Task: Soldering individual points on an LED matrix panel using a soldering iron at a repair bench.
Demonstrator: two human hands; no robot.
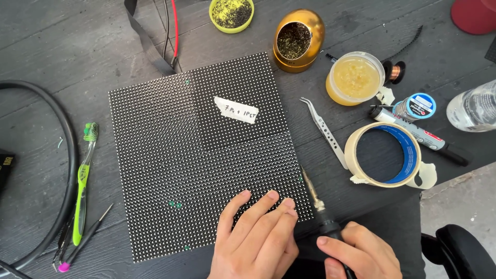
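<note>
A square black panel [196, 150] covered in a grid of tiny dots lies on the dark wooden table [67, 46]. A strip of white tape with writing [236, 109] is stuck near its top. My left hand [256, 235] rests flat on the panel's lower right corner, fingers together. My right hand [356, 253] grips the black handle of a soldering iron [316, 200], whose metal tip points up along the panel's right edge.
Metal tweezers [325, 132], a roll of masking tape [383, 154], a marker [418, 135], a flux tub [355, 78], a gold tip-cleaner [298, 39] and a green bowl [231, 14] sit right and above. A green toothbrush [82, 181] and black cable [64, 139] lie left.
</note>
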